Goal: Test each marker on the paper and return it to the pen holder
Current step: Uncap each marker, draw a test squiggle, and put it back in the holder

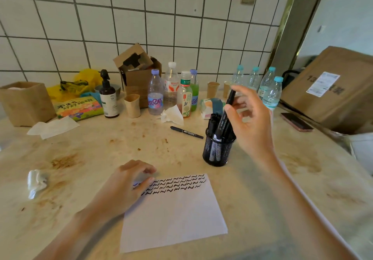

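The right hand [250, 122] hovers just right of the black mesh pen holder [218, 148], its grip narrow: thumb and forefinger pinch a black marker [227, 108] that tilts up and to the right, its lower end down among the other markers [213, 124] standing in the holder. The remaining fingers are loosely spread and touch nothing.

The left hand [129, 185] lies flat on the near left part of the paper [173, 215], fingers relaxed and slightly bent, fingertips pressing the sheet at the left end of the rows of black squiggles [177, 185] (three or so rows along the far edge). It holds nothing.

One loose marker [186, 132] lies on the stained desk [101, 151], left of and beyond the holder, apart from it. Bottles [155, 94] and a crumpled tissue [172, 114] stand farther back.
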